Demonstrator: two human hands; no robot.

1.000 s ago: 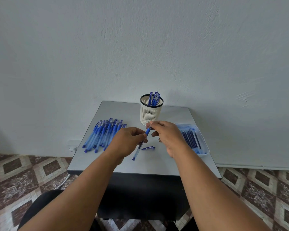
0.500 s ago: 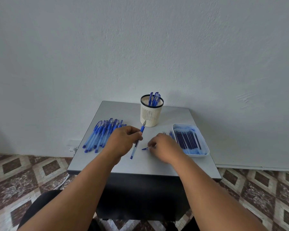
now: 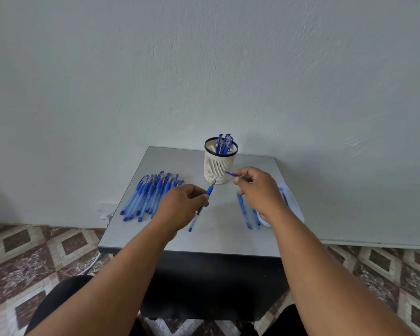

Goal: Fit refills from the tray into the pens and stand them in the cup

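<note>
Here the left hand (image 3: 180,207) is gripping a blue pen (image 3: 201,207) near its rubber grip, fingers curled round the barrel; the pen is lying at a slant above the grey table (image 3: 218,236), its metal tip pointing up toward the foot of the cup and its blue end cap pointing down toward the person. The right hand (image 3: 260,187) is pinching a small blue pen cap (image 3: 231,174) between thumb and fingertips, the cap sticking out to the left, just in front of the cup's wall. The slotted cream cup (image 3: 220,166) with a black rim is standing upright near the table's far edge, and several finished blue pens (image 3: 224,143) are standing in it, leaning to its right side. A row of blue pens (image 3: 150,195) is lying side by side on the left part of the table; two loose blue pieces (image 3: 246,210), pens or refills, I cannot tell which, are lying just beside the tray. The pale refill tray (image 3: 295,206) is sitting at the right edge, largely hidden behind the right wrist; its contents are barely showing.
</note>
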